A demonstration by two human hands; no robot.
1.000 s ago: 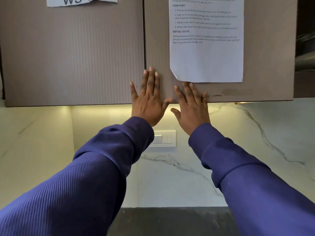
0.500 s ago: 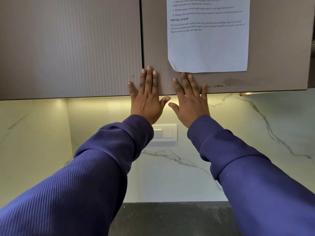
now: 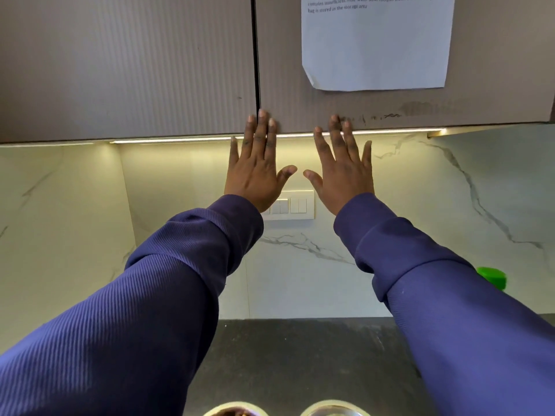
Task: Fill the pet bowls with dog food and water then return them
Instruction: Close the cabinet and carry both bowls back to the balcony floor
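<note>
Purple-sleeved arms raise the left hand and right hand, fingers straight and spread, holding nothing.

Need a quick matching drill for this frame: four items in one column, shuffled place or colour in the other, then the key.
1. paper sheet
2. switch plate
3. green cap
4. two bowls

a. bottom edge of view, on the dark counter
b. stuck on the right cabinet door
c. beside the right sleeve
d. on the marble wall between the wrists

Pairs: 1-b, 2-d, 3-c, 4-a
</note>
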